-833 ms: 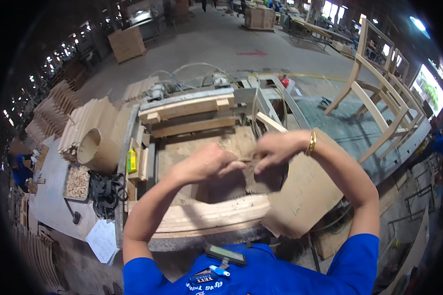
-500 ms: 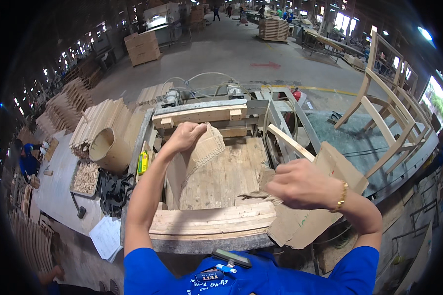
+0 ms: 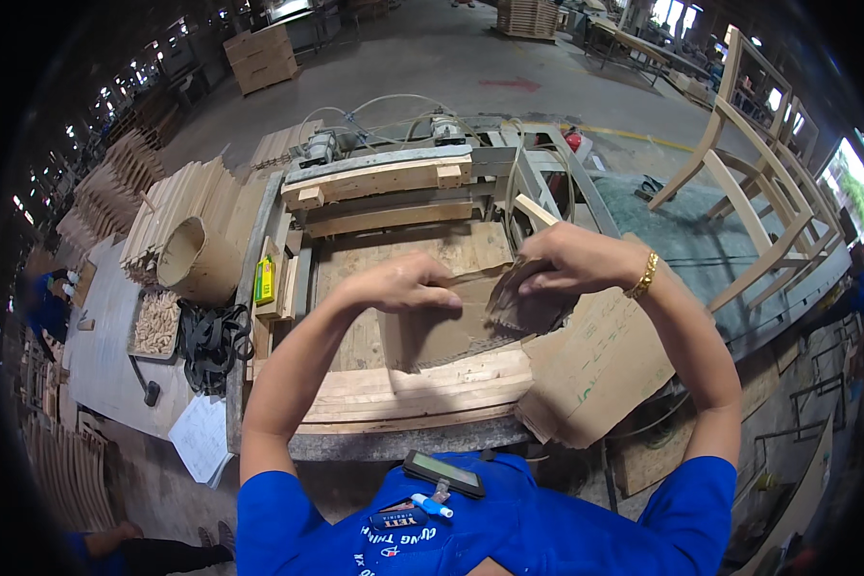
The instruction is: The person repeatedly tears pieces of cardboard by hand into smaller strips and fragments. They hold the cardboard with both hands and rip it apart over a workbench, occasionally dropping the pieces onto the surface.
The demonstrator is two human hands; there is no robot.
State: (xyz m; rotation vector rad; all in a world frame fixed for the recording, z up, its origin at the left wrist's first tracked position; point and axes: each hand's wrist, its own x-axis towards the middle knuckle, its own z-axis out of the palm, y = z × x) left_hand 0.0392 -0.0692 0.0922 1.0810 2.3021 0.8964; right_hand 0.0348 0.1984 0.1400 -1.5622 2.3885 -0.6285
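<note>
Wooden curved slats stand in rows at the far left, beside a round veneer tube and a tray of small dowels. At the middle, the left hand lies with bent fingers on the top edge of a thin sheet of veneer, pressing it over the press bed. To the right, the right hand pinches a small bundle of veneer pieces, which touches the same sheet. A cardboard flap hangs at the bench's right side. I judge the step to be arranging veneer layers on the form. Bringing the edges even calls for both hands to keep their hold.
</note>
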